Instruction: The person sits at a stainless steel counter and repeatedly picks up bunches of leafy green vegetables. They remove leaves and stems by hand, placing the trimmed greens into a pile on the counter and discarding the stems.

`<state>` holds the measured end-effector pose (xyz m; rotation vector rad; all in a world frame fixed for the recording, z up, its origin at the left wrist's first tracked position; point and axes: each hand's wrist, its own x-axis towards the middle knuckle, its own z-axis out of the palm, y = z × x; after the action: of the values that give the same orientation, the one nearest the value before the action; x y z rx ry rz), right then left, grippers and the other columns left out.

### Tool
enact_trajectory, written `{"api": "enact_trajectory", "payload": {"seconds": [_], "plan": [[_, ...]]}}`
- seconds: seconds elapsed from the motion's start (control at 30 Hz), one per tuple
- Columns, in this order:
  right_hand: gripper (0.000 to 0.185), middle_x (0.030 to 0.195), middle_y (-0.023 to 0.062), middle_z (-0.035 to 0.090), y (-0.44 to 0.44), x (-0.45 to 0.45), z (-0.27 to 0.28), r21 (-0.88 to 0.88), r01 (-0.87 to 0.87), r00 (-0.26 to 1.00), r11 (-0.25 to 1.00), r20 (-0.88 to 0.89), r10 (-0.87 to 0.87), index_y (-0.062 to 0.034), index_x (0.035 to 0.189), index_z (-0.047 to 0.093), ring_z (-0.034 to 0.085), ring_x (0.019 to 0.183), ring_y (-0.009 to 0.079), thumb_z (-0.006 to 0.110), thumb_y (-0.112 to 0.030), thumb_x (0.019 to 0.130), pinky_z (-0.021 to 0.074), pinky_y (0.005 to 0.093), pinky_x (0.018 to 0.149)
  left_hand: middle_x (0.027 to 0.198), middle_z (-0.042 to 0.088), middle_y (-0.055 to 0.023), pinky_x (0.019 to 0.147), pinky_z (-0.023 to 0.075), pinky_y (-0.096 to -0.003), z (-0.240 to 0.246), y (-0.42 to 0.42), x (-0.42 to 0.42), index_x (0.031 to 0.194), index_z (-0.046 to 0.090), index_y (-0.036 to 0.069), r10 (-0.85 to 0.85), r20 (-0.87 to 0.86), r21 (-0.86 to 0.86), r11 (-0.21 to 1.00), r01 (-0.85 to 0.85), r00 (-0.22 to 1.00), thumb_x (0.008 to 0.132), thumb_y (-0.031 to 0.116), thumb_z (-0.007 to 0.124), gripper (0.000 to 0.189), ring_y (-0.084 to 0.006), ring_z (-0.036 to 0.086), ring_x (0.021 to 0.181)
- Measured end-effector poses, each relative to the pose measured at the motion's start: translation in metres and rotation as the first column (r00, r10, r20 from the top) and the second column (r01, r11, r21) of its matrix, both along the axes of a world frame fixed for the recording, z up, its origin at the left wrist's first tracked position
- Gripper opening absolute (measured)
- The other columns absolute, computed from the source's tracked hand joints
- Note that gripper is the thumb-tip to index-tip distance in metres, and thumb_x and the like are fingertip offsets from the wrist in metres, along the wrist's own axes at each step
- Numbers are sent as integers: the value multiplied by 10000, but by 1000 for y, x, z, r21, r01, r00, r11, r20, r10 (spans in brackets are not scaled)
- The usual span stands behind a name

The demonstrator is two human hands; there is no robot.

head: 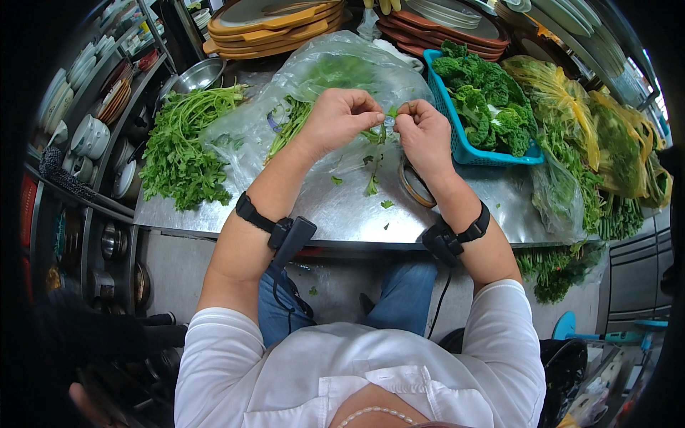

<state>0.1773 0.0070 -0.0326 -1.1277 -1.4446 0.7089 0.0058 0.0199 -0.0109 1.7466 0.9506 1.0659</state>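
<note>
My left hand (345, 120) and my right hand (425, 134) meet over the steel table, fingertips pinched on a small green herb sprig (392, 112) between them. A darker stem with leaves (377, 135) hangs just below my left fingers. Under my left forearm lies a bunch of green stems (289, 125) with a purple band at its side. It rests on a large clear plastic bag (241, 120), which has more greens inside. Further left spreads a big heap of leafy herbs (184, 155). Loose leaves (372, 184) are scattered below my hands.
A roll of tape (416, 184) lies by my right wrist. The turquoise basket (471, 154) holds dark crinkled greens (484, 101). Yellow plastic bags (623, 144) of greens crowd the right end. Stacked trays (275, 32) and a metal bowl (200, 75) stand behind; shelves of dishes (91, 136) flank the left.
</note>
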Motion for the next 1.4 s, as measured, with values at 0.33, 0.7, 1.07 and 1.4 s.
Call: {"api": "enact_trajectory", "payload": {"seconds": [0.33, 0.7, 1.07, 1.4], "plan": [[166, 721, 15, 597, 3, 0, 1, -204, -201, 974, 958, -148, 172, 10, 884, 641, 491, 609, 68, 524, -43, 779, 391, 214, 555, 676, 559, 3, 461, 363, -167, 11, 0, -13, 836, 595, 48, 26, 504, -273, 953, 131, 863, 850, 99, 624, 61, -54, 493, 554], [160, 734, -23, 554, -11, -7, 8, -246, -539, 841, 806, -201, 502, -5, 1001, 600, 456, 625, 41, 576, -116, 888, 368, 175, 572, 741, 565, -42, 498, 387, -177, 5, 5, -14, 990, 575, 24, -68, 640, -271, 912, 308, 766, 897, 124, 565, 137, -73, 486, 581], [112, 684, -47, 503, -7, -4, 9, -158, -477, 856, 864, -307, 416, -37, 870, 583, 389, 583, 29, 581, -147, 892, 297, 181, 521, 890, 597, -37, 575, 441, -202, 8, 2, -4, 1235, 467, 47, -11, 394, -227, 968, 109, 919, 906, 186, 562, 369, -77, 535, 678], [145, 653, -46, 485, -8, 0, 12, -212, -504, 853, 837, -279, 442, -41, 735, 575, 376, 539, 43, 540, -133, 841, 275, 203, 491, 1098, 519, -82, 602, 472, -221, 16, -10, -7, 1354, 362, 107, -158, 228, -63, 982, 177, 961, 819, 32, 612, 596, -96, 556, 671]]}}
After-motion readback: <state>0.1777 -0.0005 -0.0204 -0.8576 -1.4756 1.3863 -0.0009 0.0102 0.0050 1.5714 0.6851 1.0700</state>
